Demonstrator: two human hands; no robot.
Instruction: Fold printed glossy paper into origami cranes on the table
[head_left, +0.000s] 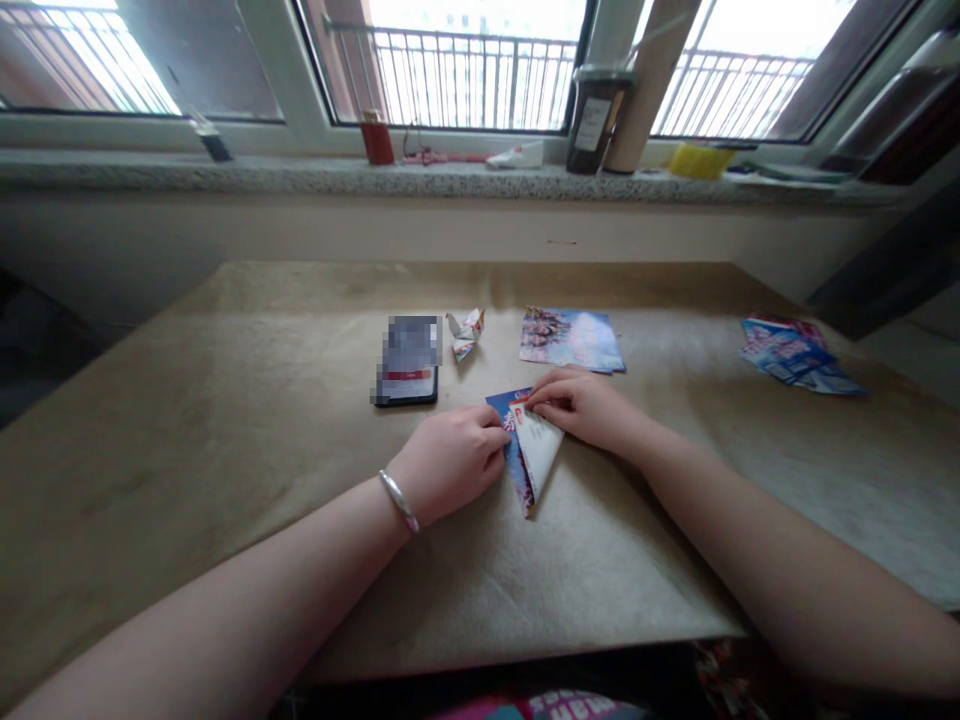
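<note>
A partly folded sheet of printed paper (541,450) lies on the table in front of me, narrowing to a point toward me. Its left part shows a blue and pink print, and a white flap covers the right part. My left hand (459,455) is closed at the paper's left edge, fingers curled against it. At the upper right, my right hand (581,408) has its fingers together, pressing on the top of the white flap. My fingers hide parts of the upper edges. Beyond the paper stands a small folded paper crane (466,334).
A phone (409,362) with a blurred screen lies left of the crane. Printed sheets (571,340) rest beyond my right hand, and several blue packets (799,355) are at the far right. A red container (376,138) and a dark jar (596,122) stand on the windowsill (285,178).
</note>
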